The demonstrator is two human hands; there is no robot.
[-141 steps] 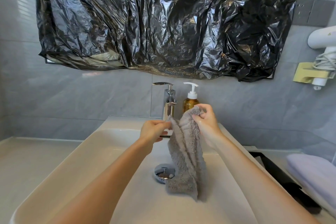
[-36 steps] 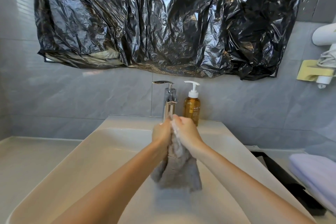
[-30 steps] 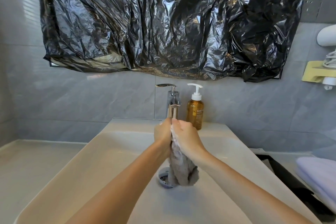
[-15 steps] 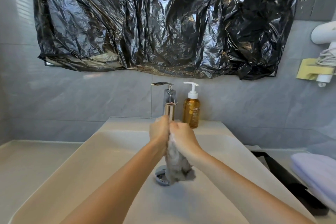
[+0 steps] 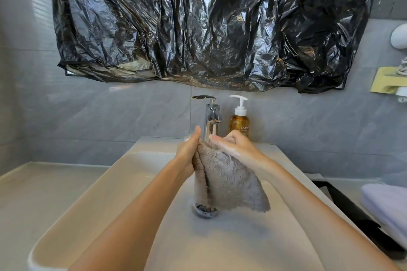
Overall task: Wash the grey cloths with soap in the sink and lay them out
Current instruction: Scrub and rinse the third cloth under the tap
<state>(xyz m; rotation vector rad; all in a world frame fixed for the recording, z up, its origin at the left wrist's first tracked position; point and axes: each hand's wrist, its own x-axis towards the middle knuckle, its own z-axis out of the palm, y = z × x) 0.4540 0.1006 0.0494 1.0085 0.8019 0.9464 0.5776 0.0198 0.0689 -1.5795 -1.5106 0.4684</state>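
Grey cloth [image 5: 229,182]: over the sink [image 5: 123,178], so our washing drips inside.
Left hand [image 5: 187,154]: straight fingers brace it.
Right hand [image 5: 235,145]: curled fingers grip its top.

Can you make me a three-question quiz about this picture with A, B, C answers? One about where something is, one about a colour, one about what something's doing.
1. Which side of the tap is the soap bottle on? A) left B) right C) on top
2. What colour is the cloth? A) grey B) red C) yellow
3. What is the cloth doing? A) lying flat B) dangling C) sitting on the tap

Answers: 1 B, it stands to the tap's right. 2 A, its fluff is grey. 3 B, it dangles between the left hand and right hand above the drain.
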